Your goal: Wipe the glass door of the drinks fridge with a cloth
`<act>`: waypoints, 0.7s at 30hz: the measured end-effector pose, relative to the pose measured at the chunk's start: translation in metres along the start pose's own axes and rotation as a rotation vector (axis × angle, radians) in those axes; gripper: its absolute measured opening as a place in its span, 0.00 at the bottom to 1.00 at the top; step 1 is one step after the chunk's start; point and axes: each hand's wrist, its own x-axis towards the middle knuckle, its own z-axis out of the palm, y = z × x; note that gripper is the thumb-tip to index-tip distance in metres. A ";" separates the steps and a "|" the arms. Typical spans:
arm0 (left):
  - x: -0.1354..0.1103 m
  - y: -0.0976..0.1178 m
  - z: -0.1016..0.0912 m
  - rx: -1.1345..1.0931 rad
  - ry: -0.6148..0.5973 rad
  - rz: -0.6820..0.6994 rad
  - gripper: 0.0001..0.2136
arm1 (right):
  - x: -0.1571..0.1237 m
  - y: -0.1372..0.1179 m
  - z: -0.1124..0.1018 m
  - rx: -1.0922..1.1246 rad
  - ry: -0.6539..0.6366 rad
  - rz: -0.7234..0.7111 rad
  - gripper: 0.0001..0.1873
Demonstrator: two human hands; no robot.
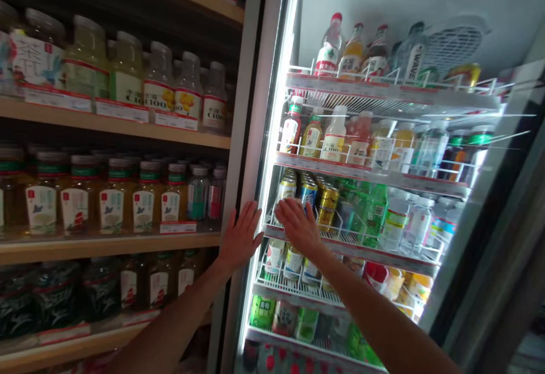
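My left hand (240, 236) lies with its fingers stretched out against the upright frame (247, 175) at the left side of a lit drinks fridge. It holds nothing. My right hand (300, 229) is raised in front of the fridge's middle shelf (315, 238), its fingers extended and nothing in its grasp. Behind it, partly hidden, are a blue can (309, 191) and gold cans (328, 206); whether the hand touches any of them I cannot tell. Green bottles (375, 212) and clear bottles (421, 221) stand farther right on that shelf.
Left of the fridge, wooden shelves (106, 246) carry rows of bottled drinks (113, 204). Upper wire shelves (383, 87) in the fridge hold more bottles; lower ones hold cans and green cartons (262, 311). A dark upright edge (472, 249) bounds the fridge on the right.
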 end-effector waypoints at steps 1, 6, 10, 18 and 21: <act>0.001 -0.001 0.000 -0.004 0.012 -0.012 0.24 | 0.014 0.005 0.000 -0.010 0.035 0.077 0.24; -0.002 -0.010 -0.003 -0.010 0.029 -0.088 0.28 | 0.017 -0.006 0.010 0.049 -0.020 0.012 0.25; -0.011 -0.026 -0.014 -0.024 -0.040 -0.121 0.27 | 0.006 -0.018 0.012 0.172 -0.145 -0.196 0.25; -0.005 -0.036 -0.025 -0.076 -0.163 -0.173 0.27 | 0.036 -0.014 0.017 0.207 -0.159 0.044 0.27; -0.007 -0.030 -0.029 -0.085 -0.199 -0.165 0.26 | -0.023 -0.036 0.012 0.264 -0.224 -0.151 0.26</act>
